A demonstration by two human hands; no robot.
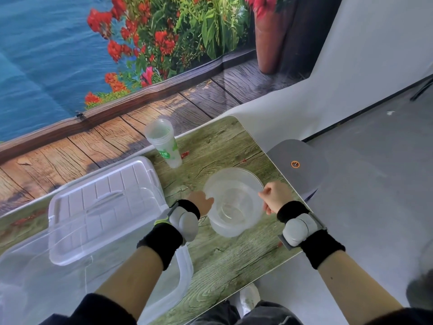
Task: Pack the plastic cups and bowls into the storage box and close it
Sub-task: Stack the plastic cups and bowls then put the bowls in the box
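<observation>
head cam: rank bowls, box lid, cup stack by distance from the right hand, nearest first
1. Bowls: gripped at their right rim by the right hand.
2. Cup stack: far side of the table, up and left.
3. Box lid: farther left, lying on the storage box.

We grip the stacked clear bowls [234, 205] by the rim with our left hand [202, 202] and right hand [274, 195], right of the storage box [70, 266] under its lid [105, 207], cups [164, 141] farther off.

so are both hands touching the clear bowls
Touching. The head view shows the left hand and right hand gripping opposite rims of the stacked clear bowls.
</observation>
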